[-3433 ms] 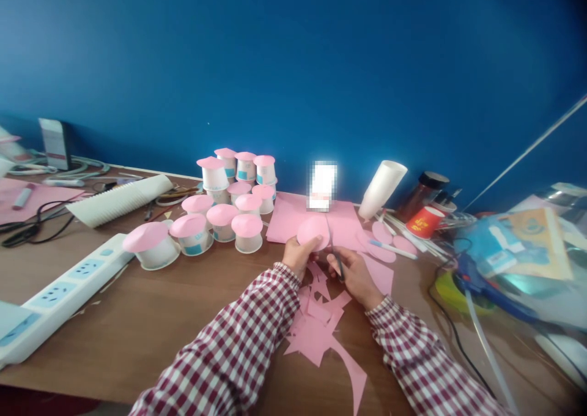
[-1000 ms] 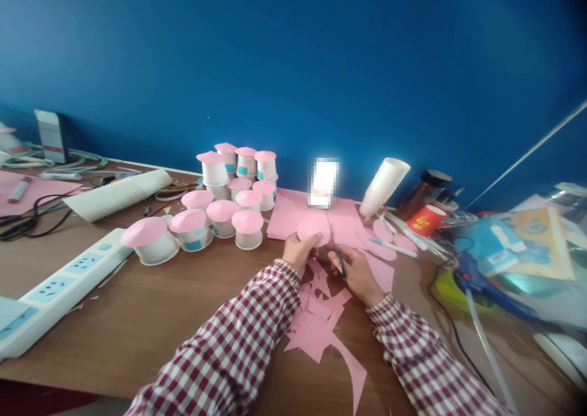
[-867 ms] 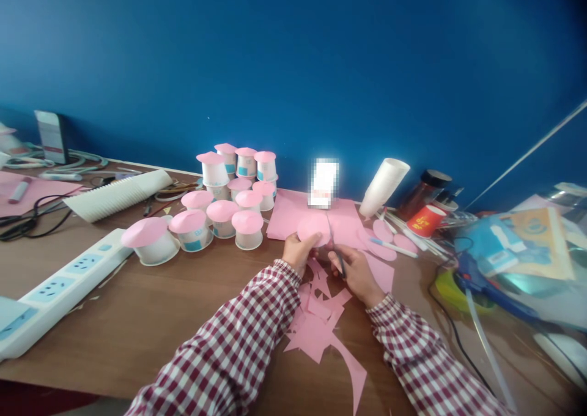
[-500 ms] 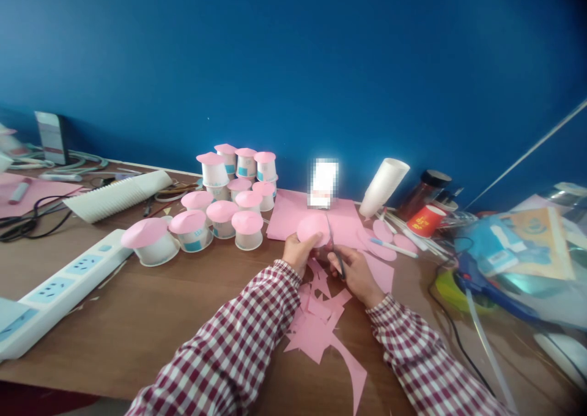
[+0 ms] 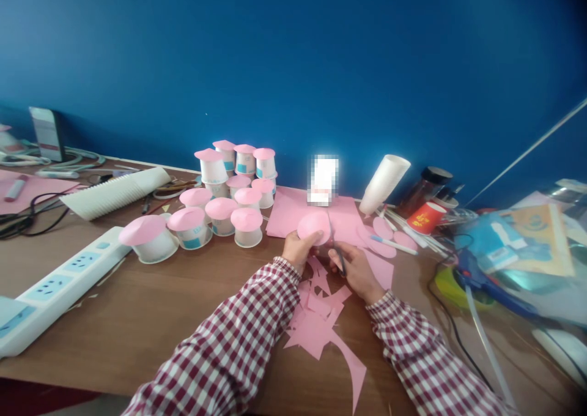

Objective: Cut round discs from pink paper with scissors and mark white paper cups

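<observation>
Between thumb and fingers, my left hand (image 5: 298,249) pinches a pink paper circle (image 5: 313,227) by its lower edge. My right hand (image 5: 358,270) is closed around the handles of a pair of scissors (image 5: 338,258); the blades point up along the circle's right edge. Whether the blades touch the paper I cannot tell. Below both hands lies a heap of pink paper scraps (image 5: 316,324). Behind them is a pink paper sheet (image 5: 287,217), and several cut pink circles (image 5: 384,251) lie to the right.
Paper cups with pink cone tops (image 5: 247,227) stand in rows at centre left, some stacked. A power strip (image 5: 59,287) and nested white cups (image 5: 117,194) are further left. To the right are a leaning cup stack (image 5: 385,183), a red cup (image 5: 426,218) and a blue glue gun (image 5: 495,290).
The view has shifted slightly. Both hands keep nearly the same place, still holding the paper circle and the scissors at its right edge.
</observation>
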Demonstrator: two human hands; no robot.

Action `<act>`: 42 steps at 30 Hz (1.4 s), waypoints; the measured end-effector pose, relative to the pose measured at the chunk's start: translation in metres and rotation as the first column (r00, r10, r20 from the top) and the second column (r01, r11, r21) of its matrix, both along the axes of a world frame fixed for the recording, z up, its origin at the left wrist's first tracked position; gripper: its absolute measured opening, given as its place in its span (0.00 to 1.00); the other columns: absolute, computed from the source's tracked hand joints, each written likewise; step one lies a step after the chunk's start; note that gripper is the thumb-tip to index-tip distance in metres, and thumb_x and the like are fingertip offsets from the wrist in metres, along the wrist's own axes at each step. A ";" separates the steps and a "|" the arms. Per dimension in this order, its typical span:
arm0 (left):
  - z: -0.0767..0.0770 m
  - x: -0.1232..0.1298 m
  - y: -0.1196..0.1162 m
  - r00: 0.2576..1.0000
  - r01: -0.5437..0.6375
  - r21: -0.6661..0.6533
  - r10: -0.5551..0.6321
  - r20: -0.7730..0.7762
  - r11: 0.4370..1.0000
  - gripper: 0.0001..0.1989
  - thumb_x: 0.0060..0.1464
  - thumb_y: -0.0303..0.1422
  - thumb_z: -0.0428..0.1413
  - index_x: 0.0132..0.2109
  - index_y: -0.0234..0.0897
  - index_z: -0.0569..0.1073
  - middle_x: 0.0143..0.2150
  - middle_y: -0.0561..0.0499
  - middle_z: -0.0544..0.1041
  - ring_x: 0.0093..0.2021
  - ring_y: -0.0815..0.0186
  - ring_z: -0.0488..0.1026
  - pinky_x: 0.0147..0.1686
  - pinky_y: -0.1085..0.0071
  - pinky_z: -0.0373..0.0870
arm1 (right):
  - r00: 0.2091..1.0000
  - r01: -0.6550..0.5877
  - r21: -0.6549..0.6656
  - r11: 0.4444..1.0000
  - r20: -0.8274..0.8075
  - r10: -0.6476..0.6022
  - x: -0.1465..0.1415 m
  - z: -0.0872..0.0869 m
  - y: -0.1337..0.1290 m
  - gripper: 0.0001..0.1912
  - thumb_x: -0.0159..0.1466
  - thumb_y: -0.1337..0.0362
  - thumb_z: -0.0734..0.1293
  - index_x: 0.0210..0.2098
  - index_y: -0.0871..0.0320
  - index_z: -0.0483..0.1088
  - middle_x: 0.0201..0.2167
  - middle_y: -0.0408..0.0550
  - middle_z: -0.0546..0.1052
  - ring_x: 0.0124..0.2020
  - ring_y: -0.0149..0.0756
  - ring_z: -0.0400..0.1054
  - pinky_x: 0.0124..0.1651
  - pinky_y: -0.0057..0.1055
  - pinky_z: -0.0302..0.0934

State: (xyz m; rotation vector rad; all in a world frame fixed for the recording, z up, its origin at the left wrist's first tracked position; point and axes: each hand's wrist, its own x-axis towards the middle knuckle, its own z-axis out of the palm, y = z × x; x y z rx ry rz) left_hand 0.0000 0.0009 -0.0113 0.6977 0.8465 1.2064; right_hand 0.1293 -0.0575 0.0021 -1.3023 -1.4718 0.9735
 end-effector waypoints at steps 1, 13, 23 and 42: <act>0.001 0.000 0.000 1.000 0.000 -0.002 0.000 -0.001 1.000 0.15 0.37 0.34 0.64 0.31 0.26 0.73 0.20 0.49 0.73 0.15 0.75 0.61 0.15 0.76 0.59 | 1.000 0.003 -0.001 1.000 0.001 -0.003 0.000 0.000 0.000 0.17 0.58 0.52 0.65 0.36 0.60 0.69 0.18 0.40 0.67 0.20 0.28 0.61 0.24 0.26 0.60; 0.006 0.000 -0.001 1.000 -0.018 -0.035 0.018 -0.011 0.999 0.15 0.35 0.33 0.64 0.30 0.26 0.72 0.20 0.49 0.72 0.15 0.75 0.62 0.15 0.75 0.58 | 0.998 -0.004 0.026 1.000 0.056 0.002 0.000 0.002 0.000 0.15 0.59 0.52 0.65 0.32 0.60 0.70 0.17 0.40 0.66 0.19 0.28 0.60 0.24 0.26 0.59; 0.004 0.001 -0.002 0.999 -0.039 -0.023 0.039 0.016 0.999 0.17 0.35 0.35 0.65 0.31 0.28 0.72 0.20 0.51 0.71 0.16 0.75 0.62 0.16 0.76 0.59 | 0.999 0.017 0.027 0.999 0.039 -0.018 0.001 0.000 0.000 0.15 0.59 0.53 0.64 0.35 0.60 0.71 0.17 0.40 0.66 0.18 0.28 0.60 0.22 0.26 0.58; 0.004 -0.004 0.000 0.997 0.009 0.078 -0.003 -0.083 0.997 0.16 0.34 0.35 0.65 0.28 0.28 0.70 0.16 0.55 0.66 0.14 0.77 0.58 0.14 0.78 0.56 | 0.999 0.023 -0.008 1.000 -0.033 -0.024 0.004 0.001 0.000 0.16 0.59 0.54 0.65 0.37 0.61 0.71 0.18 0.39 0.67 0.18 0.27 0.61 0.23 0.25 0.58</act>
